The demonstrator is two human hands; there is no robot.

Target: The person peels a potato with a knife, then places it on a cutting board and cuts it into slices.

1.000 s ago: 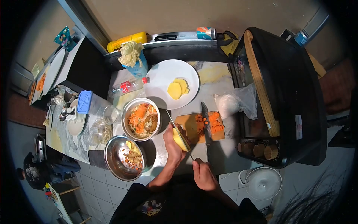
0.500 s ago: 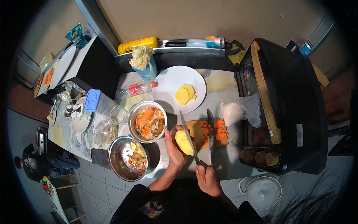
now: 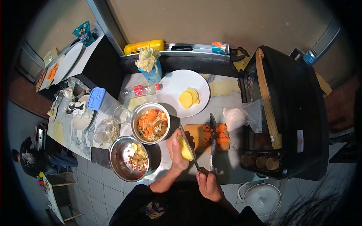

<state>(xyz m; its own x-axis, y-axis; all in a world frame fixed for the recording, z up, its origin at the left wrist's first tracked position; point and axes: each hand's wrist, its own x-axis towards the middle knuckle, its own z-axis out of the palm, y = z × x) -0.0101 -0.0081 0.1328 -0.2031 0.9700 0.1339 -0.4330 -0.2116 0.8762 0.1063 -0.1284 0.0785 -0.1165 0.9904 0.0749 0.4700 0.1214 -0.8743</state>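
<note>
Yellow peeled potato [image 3: 183,147] cupped in left hand [image 3: 174,150], knife [image 3: 194,161] blade across it; right hand [image 3: 207,184] clenched round handle

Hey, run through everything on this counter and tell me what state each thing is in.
left hand: shut on potato
right hand: shut on knife, blade at the potato
potato: peeled
second knife: lying on cutting board
carrot: cut in chunks
plate: holds potato slices
steel bowl: holds scraps
bottle: capped, lying down

Yellow potato [image 3: 184,148], orange carrot pieces [image 3: 218,133], white plate [image 3: 169,90], blue lid [image 3: 97,99]
</note>
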